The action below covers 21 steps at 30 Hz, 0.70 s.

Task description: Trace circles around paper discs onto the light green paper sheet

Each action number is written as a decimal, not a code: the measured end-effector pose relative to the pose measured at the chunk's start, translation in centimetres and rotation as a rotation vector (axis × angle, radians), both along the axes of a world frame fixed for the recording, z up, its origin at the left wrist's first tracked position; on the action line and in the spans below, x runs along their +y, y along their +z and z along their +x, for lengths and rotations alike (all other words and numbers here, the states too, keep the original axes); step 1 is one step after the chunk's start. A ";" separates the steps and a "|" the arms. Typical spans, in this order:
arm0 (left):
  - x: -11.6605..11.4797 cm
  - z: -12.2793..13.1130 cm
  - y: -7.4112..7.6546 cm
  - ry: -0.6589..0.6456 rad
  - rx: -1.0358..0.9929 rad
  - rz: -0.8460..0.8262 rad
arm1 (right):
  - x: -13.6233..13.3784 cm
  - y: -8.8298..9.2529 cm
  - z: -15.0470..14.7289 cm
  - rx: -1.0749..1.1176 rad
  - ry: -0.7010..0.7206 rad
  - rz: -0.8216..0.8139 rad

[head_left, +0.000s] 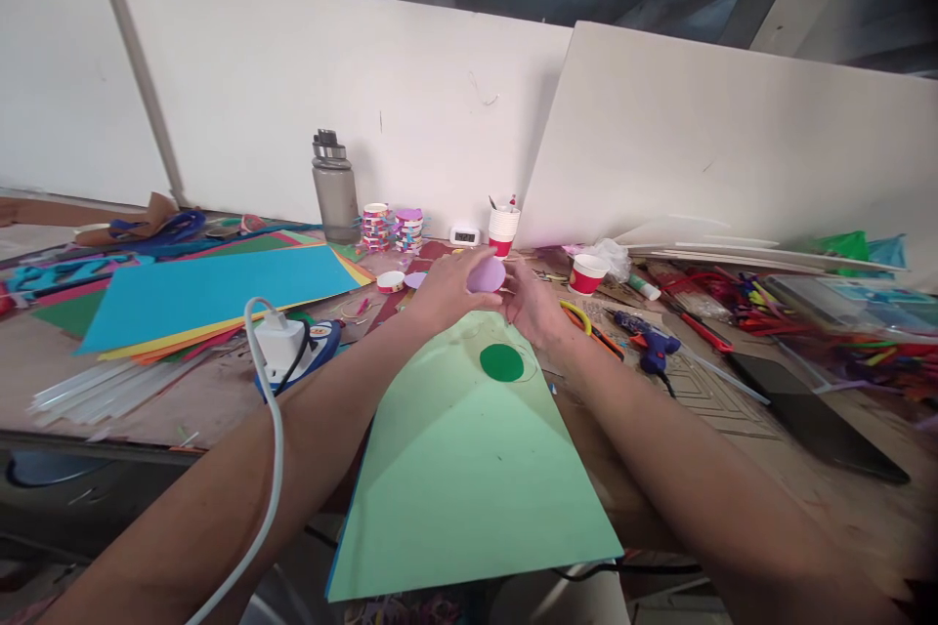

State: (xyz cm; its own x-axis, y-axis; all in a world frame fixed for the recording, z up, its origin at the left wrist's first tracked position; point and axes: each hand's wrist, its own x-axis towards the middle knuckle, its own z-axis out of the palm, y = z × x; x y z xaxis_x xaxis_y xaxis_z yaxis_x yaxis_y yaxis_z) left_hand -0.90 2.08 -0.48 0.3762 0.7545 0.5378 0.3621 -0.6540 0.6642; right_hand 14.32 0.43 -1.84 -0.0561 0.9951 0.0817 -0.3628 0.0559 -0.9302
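Observation:
A light purple paper disc [487, 275] is held up between my two hands, above the far end of a pale green sheet [469, 479]. My left hand [448, 289] grips it from the left, thumb along its lower edge. On the other side my right hand [532, 305] has its curled fingers at the disc's right edge. Whatever is behind the disc is hidden. A dark green disc [502, 363] lies on the pale green sheet, near a drawn circle outline. Another purple disc [414, 281] lies left of my left hand, partly covered by it.
Coloured sheets [227, 293] and a white plug [282, 347] with its cable are at left. Behind stand a bottle [335, 190], decorated cups [375, 228] and stacked paper cups [504, 229]. To the right are a red-and-white cup [587, 274], a blue glue gun [649, 340] and scissors [578, 315].

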 end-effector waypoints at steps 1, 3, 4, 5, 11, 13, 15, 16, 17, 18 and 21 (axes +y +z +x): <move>0.1 -0.1 -0.1 0.024 0.071 0.037 | -0.2 0.1 -0.3 0.033 0.047 -0.042; 0.3 -0.2 -0.2 0.059 0.132 0.072 | -0.5 0.2 -0.7 0.072 0.123 -0.105; 0.4 -0.2 -0.3 0.067 0.126 0.081 | -0.6 0.2 -0.8 0.083 0.141 -0.122; 0.4 -0.2 -0.3 0.068 0.103 0.082 | -0.6 0.2 -0.9 0.088 0.147 -0.130; 0.3 -0.4 0.1 0.063 -0.156 -0.129 | -0.6 0.3 -0.7 0.062 0.096 -0.066; 0.5 -0.4 0.2 -0.018 -0.339 -0.275 | -0.6 0.4 -0.5 0.033 0.058 -0.025; 0.6 -0.4 0.3 -0.113 -0.520 -0.371 | -0.6 0.4 -0.4 0.011 0.009 -0.014; 0.7 -0.4 0.3 -0.133 -0.570 -0.361 | -0.6 0.4 -0.4 0.009 -0.021 -0.017; 0.6 -0.4 0.3 -0.122 -0.578 -0.306 | -0.5 0.4 -0.4 0.012 -0.059 -0.023; 0.6 -0.4 0.3 -0.089 -0.545 -0.217 | -0.4 0.3 -0.5 0.019 -0.106 -0.032; 0.3 -0.4 0.0 -0.026 -0.249 0.056 | -0.3 0.3 -0.6 0.041 -0.191 -0.059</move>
State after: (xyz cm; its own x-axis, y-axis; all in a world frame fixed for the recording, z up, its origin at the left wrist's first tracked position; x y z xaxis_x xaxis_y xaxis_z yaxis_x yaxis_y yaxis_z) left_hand -1.25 2.39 -0.44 0.2457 0.7124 0.6573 0.1747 -0.6995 0.6929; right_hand 13.69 0.08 -1.54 0.1361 0.9905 0.0213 -0.3885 0.0732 -0.9185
